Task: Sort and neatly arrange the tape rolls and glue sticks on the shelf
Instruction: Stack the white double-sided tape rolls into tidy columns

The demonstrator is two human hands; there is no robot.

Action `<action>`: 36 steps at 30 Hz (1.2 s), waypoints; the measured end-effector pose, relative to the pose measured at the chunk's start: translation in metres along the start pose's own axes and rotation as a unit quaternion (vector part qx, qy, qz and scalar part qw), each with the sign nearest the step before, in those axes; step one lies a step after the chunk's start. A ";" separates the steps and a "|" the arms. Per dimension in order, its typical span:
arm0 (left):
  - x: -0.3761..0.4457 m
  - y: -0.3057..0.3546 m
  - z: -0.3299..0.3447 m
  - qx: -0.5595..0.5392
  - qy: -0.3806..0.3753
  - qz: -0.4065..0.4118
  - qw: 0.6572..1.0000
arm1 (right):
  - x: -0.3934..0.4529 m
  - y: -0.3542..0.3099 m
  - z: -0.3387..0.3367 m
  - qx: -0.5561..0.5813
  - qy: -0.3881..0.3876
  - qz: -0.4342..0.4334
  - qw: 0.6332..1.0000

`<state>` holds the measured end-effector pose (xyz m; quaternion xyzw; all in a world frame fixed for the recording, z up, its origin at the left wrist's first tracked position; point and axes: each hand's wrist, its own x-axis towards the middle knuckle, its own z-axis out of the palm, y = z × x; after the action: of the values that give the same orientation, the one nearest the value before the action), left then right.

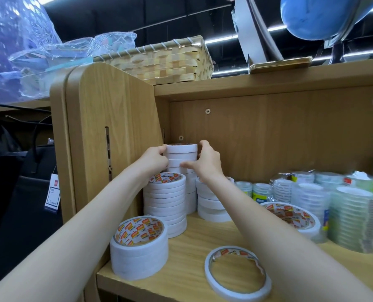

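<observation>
My left hand [157, 159] and right hand [206, 163] clasped opposite sides of the tall stack of narrow white paper tape rolls [182, 156] in the wooden shelf's [190, 253] back-left corner. Light, loose rolls probably slide; squeezing the sides low seemed wisest.

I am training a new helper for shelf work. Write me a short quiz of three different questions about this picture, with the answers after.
1. True or false: both hands grip the tall white stack in the back left corner of the shelf.
2. Which item lies flat and alone near the front edge? A) a glue stick B) a thin white tape ring C) a basket
3. Fill in: the clear tape rolls stand on the ____ side of the shelf.

Key:
1. True: the left hand and right hand hold its sides.
2. B, the thin ring.
3. right
</observation>
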<state>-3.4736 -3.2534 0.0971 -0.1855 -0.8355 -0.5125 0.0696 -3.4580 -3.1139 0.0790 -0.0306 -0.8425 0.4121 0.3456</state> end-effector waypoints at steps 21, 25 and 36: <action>-0.058 -0.013 0.009 0.216 0.016 0.135 0.967 | -0.031 0.022 -0.069 -0.421 -0.287 -0.087 0.856; -0.060 -0.015 0.011 0.243 0.007 0.131 0.961 | -0.028 0.028 -0.062 -0.465 -0.243 -0.117 0.843; -0.061 -0.017 0.014 0.272 0.020 0.145 0.951 | -0.025 0.028 -0.051 -0.324 -0.193 -0.111 0.919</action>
<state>-3.4230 -3.2623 0.0582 -0.2686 -0.9056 -0.2541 0.2076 -3.4140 -3.0695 0.0663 0.0333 -0.9783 0.0733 0.1911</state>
